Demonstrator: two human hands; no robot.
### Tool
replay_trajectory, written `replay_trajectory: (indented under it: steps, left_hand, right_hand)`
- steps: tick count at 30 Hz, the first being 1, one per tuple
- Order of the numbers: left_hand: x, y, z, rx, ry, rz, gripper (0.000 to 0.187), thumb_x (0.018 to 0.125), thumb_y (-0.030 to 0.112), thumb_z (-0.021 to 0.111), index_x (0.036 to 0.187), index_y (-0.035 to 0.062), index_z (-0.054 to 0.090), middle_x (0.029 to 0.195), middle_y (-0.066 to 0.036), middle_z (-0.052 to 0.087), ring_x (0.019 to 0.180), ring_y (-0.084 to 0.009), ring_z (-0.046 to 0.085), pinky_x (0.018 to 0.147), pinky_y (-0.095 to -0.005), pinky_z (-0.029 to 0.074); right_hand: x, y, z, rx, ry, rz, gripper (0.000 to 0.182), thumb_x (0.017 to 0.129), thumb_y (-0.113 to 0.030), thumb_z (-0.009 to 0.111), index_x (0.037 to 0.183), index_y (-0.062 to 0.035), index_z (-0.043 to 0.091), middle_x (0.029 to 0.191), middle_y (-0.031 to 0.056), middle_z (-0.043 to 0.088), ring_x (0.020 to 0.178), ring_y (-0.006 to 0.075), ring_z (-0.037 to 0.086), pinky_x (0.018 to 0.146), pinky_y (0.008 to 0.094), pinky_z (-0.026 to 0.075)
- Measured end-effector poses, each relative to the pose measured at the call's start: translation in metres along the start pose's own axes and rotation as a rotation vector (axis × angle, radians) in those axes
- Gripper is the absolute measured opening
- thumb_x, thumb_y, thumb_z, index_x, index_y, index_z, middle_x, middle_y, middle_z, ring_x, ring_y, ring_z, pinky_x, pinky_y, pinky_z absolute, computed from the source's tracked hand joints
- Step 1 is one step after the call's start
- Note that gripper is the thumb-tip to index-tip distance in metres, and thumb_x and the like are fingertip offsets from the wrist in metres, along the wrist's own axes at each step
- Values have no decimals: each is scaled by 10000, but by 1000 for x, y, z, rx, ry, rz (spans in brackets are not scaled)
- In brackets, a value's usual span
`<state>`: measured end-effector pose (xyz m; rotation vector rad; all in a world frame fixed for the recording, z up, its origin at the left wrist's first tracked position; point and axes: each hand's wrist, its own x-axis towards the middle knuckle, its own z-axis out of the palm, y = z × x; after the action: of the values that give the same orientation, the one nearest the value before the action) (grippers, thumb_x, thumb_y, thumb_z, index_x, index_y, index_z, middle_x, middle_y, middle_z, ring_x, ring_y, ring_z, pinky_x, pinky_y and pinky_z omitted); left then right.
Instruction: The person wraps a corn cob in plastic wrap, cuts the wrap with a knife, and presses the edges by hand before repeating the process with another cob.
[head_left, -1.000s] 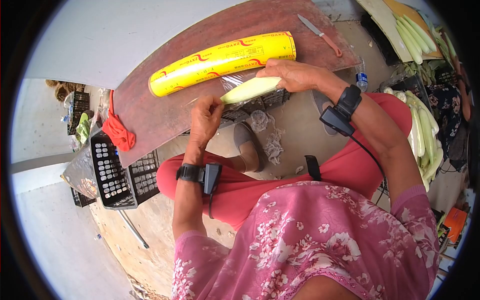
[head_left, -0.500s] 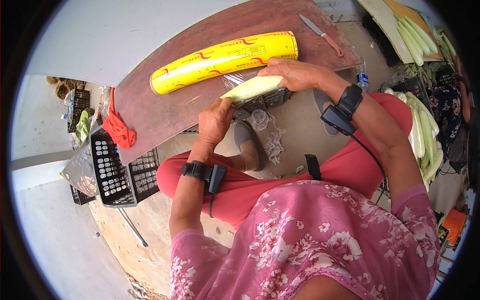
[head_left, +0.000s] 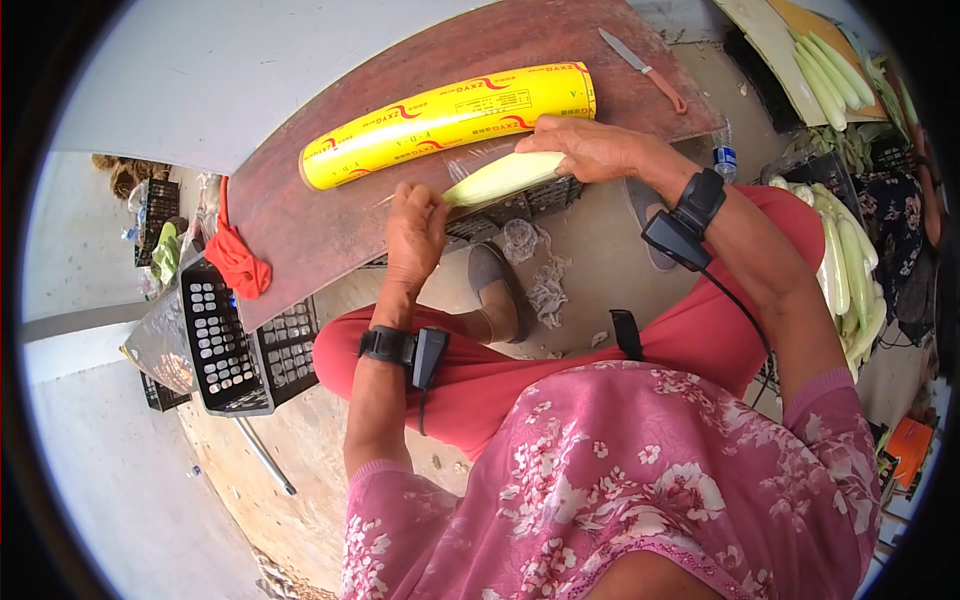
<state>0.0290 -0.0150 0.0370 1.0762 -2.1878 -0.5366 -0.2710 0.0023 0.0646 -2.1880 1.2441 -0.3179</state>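
A pale green ear of corn [head_left: 505, 178], seemingly in its husk, lies tilted along the near edge of the table. My right hand [head_left: 585, 148] is closed around its upper right end. At the lower left tip, my left hand [head_left: 415, 222] has its fingers pinched together; what lies in the pinch is hidden, though a thin pale strand shows beside the fingers. Just beyond the corn rests a yellow roll of cling film [head_left: 450, 122] with red print. Some clear film [head_left: 472, 158] shows between the roll and the corn.
On the reddish table [head_left: 290, 225] lie a knife [head_left: 645, 70] at the far right and a red cloth [head_left: 238, 262] over the left edge. Black crates [head_left: 220, 350] stand at left. Long pale green vegetables [head_left: 845, 270] are heaped at right, near a bottle [head_left: 725, 160].
My left hand has shifted slightly up and left, from gripping the corn's tip to a pinch beside it. My right hand and the corn have hardly moved.
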Motion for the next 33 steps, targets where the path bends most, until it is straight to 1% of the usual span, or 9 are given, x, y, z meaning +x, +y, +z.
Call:
replay_trajectory:
  steps: [2, 5, 8, 11, 14, 17, 23, 26, 33]
  left_hand:
    - [6, -5, 0, -109, 84, -11, 101, 819, 22, 640, 859, 23, 548, 784, -110, 563, 682, -259, 583, 646, -334, 489]
    - [8, -12, -3, -228, 23, -292, 116, 815, 24, 651, 876, 13, 554, 869, -101, 570, 738, -187, 569, 662, -309, 485]
    - [8, -19, -3, -219, 20, -279, 163, 806, 28, 669, 933, 18, 568, 922, -107, 571, 783, -149, 550, 682, -287, 477]
    - [3, -8, -7, -260, -43, -258, 247, 778, 33, 699, 995, 33, 580, 975, -128, 561, 865, -209, 560, 747, -316, 480]
    - [2, 10, -11, 44, -126, 10, 330, 743, 10, 724, 1040, 52, 586, 1055, -110, 541, 958, -239, 548, 809, -332, 474]
    - [1, 20, -7, 183, -195, 44, 409, 672, 14, 745, 1049, 81, 601, 1134, -154, 503, 1057, -324, 507, 863, -395, 461]
    - [5, 12, 4, 409, -112, 290, 271, 657, 28, 705, 914, 88, 642, 1075, -149, 529, 1006, -346, 519, 843, -413, 459]
    - [2, 7, 4, 365, -139, 270, 210, 667, 13, 698, 858, 70, 634, 1028, -129, 547, 960, -340, 517, 822, -413, 455]
    - [1, -12, 5, -37, -118, 41, 121, 750, 1, 674, 834, 42, 598, 929, -127, 547, 907, -323, 517, 796, -387, 441]
  right_hand:
    - [0, 0, 0, -10, -14, -4, 562, 798, 41, 603, 1329, -110, 495, 1105, 132, 514, 1114, 331, 508, 949, 411, 408]
    - [1, -1, -2, -20, -22, -16, 557, 787, 40, 616, 1314, -106, 507, 1097, 144, 517, 1101, 342, 514, 936, 411, 416]
    - [1, 1, -2, -5, -4, -33, 550, 767, 33, 644, 1289, -98, 529, 1082, 166, 522, 1087, 357, 518, 922, 411, 424]
    - [0, 0, -1, 2, -1, -24, 553, 766, 33, 644, 1290, -99, 528, 1081, 167, 520, 1089, 359, 518, 921, 414, 425]
    - [1, 1, -1, -12, -3, -19, 554, 777, 32, 632, 1303, -100, 517, 1087, 155, 520, 1090, 353, 519, 921, 416, 425]
    - [0, 0, 0, -31, -17, -9, 554, 797, 34, 603, 1325, -99, 497, 1102, 132, 517, 1094, 339, 522, 925, 419, 424]
    - [0, 1, 0, -20, 5, -27, 557, 790, 46, 607, 1321, -92, 507, 1101, 135, 520, 1090, 338, 523, 920, 414, 423]
    - [0, 1, 1, -13, 10, -24, 560, 789, 51, 605, 1322, -90, 507, 1100, 138, 521, 1090, 337, 523, 921, 409, 423]
    - [0, -2, -2, -14, -9, -6, 563, 794, 55, 601, 1327, -96, 504, 1099, 138, 520, 1092, 334, 520, 930, 405, 418]
